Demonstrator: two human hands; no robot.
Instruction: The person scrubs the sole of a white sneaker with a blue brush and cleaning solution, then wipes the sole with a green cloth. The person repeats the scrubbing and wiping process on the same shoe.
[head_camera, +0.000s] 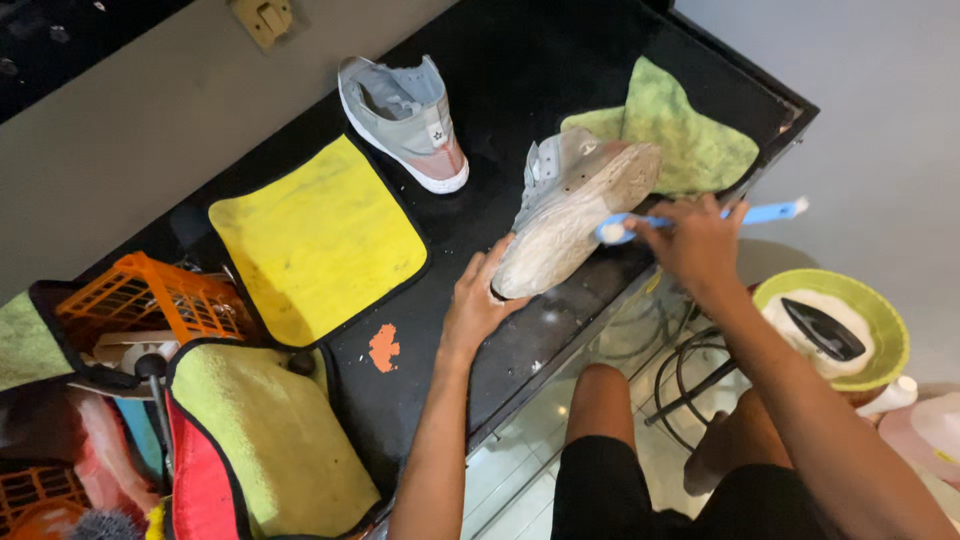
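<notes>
The left hand (472, 300) braces the tilted grey shoe (570, 215) on the black tabletop (520, 70), fingers spread; the right hand (695, 240) reaches across, fingers pinching a blue brush (765, 212) against its sole.

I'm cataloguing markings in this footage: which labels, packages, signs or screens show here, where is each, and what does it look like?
Small square label: on the side of the grey sneaker lying on the black table, white with a dark mark.
Orange patch: on the table near the left hand, irregular shape; sticker or paint, cannot tell.
No packages, signs or screens show.
</notes>
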